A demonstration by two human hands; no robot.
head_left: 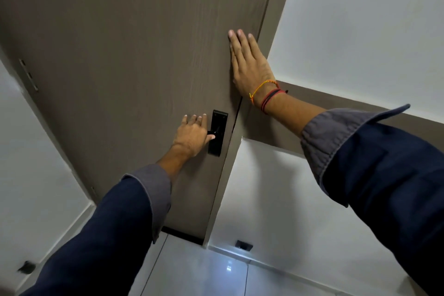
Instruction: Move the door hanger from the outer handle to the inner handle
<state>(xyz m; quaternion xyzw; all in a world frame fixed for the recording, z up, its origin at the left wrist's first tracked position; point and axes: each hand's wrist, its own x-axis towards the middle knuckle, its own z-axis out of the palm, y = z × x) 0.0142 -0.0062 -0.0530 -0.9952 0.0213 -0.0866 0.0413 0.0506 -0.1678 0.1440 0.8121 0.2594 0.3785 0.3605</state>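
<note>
A grey-brown wooden door [125,55] fills the view, shut or nearly shut against its frame [269,19]. A black handle plate [217,132] sits near the door's right edge. My left hand [192,136] lies over the black lever, fingers spread flat on the door and thumb reaching onto the plate; most of the lever is hidden beneath it. My right hand [247,62] presses flat on the door's right edge above the handle, fingers pointing up, with thread bracelets at the wrist. No door hanger is visible.
White walls [360,31] flank the door on both sides. Two hinges [28,74] show on the door's left edge. A black door stop [243,245] sits at the wall base on the right, and another dark fitting [26,267] at the lower left. Glossy floor tiles [204,271] lie below.
</note>
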